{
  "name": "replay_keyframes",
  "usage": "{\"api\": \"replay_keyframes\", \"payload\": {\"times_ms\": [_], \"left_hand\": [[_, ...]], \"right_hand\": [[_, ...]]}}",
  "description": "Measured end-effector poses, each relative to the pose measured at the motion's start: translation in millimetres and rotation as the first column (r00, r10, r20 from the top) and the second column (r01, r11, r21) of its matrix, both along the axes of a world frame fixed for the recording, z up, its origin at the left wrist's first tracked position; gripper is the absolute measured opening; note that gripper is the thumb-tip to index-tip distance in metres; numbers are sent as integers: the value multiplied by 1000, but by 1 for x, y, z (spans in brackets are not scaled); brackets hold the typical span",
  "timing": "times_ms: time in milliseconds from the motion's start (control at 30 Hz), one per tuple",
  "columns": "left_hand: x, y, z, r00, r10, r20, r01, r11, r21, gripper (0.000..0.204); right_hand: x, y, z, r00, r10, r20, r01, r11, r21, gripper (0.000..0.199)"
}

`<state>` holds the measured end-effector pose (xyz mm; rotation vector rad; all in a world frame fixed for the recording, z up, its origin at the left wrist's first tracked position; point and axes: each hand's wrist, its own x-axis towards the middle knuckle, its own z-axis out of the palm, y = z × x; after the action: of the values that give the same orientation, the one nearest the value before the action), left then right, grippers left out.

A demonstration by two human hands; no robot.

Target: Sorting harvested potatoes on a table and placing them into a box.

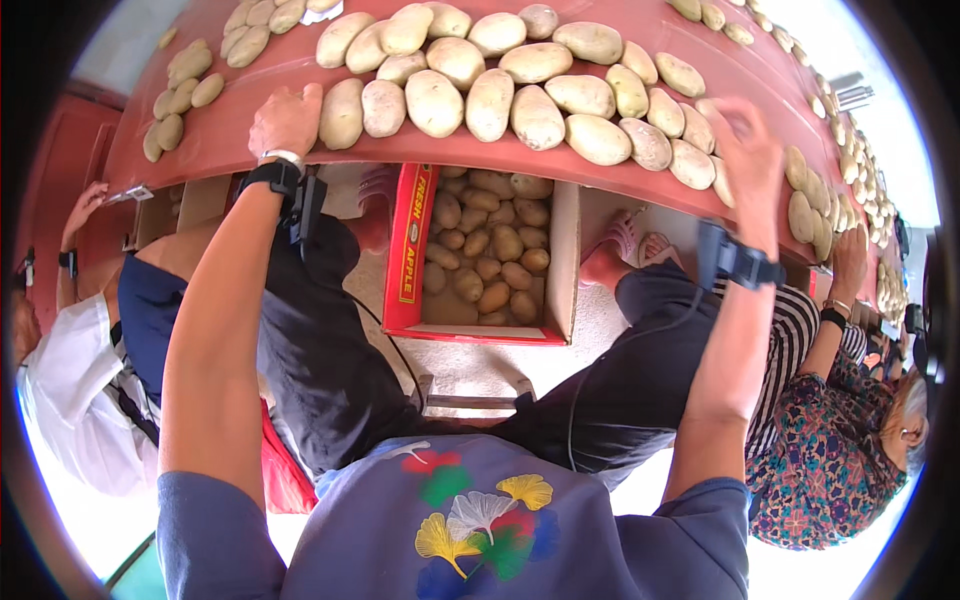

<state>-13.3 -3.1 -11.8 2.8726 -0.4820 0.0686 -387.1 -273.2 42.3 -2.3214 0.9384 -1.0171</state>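
Observation:
Long rows of pale, oval potatoes [489, 105] lie side by side on the red table [240, 110] in front of me. At the left end of the nearest row, my left hand [285, 123] rests on the table with its fingers curled in, its thumb side against the end potato [341, 114]. I see nothing in it. My right hand [748, 150] is at the other end of the rows, fingers curved and apart, close beside a potato [722, 182] that it partly covers. A band with a small black device circles each wrist.
Below the table edge, between my knees, stands a red and white cardboard box [565, 260] of smaller potatoes. Smaller potato groups lie farther left and right on the table. One person in white [85, 400] sits left; another in a patterned top [825, 450] sits right.

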Motion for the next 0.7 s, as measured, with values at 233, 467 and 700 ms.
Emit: {"api": "replay_keyframes", "payload": {"times_ms": [233, 467, 700], "left_hand": [[3, 0, -4, 1000, 10, -26, -10, 1000, 1, 59], [6, 0, -6, 1000, 0, -29, 0, 1000, 16, 63], [8, 2, -7, 999, -26, -38, 26, 1000, -5, 61]], "right_hand": [[-98, -21, -27, 872, -53, -486, 84, 995, 44, 45], [-92, -39, -49, 872, -138, -470, 89, 988, -125, 52], [-113, -26, -13, 814, 17, -580, 264, 880, 395, 45]]}}
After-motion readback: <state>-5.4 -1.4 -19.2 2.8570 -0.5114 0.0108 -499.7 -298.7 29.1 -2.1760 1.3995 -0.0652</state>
